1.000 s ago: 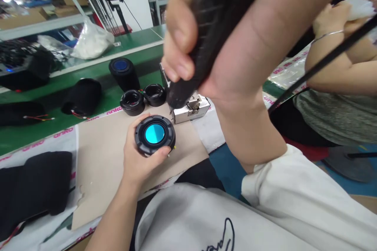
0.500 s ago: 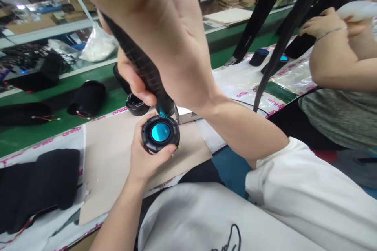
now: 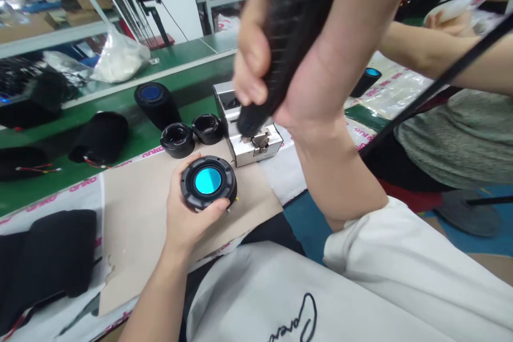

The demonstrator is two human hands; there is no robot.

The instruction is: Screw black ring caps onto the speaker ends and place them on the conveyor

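Holding onto a chunky black round part with a shiny blue disc in its middle (image 3: 208,179) over here, and it's our left hand (image 3: 188,222) doing it: fingers curled round the far side of the rim, thumb pressed on the near side. The part sits face-up above the beige cardboard sheet (image 3: 134,224), pretty much in front of us. A little yellow bit pokes out at its right edge.

Our right hand (image 3: 306,88) is wrapped tight around a dark black handheld tool with a ribbed grip (image 3: 286,37), raised high and slanting, narrow end down. That end is kinda blurry and lines up with the shiny silver metal box with a latch (image 3: 256,149), but we honestly can't tell if it's touching. The box is just beyond the part, off to the right.

Right behind the part we've got two black ring-shaped pieces side by side, a left one (image 3: 177,140) and a right one (image 3: 207,128). Past those stands a black cylinder with a dark blue top (image 3: 158,107) on the green bench (image 3: 188,72). Over to the left lies a dark rounded black piece with thin coloured wires (image 3: 100,139), well apart from our hands. Off to our right there's a co-worker's bare forearm (image 3: 425,56) and grey-green top (image 3: 460,139).
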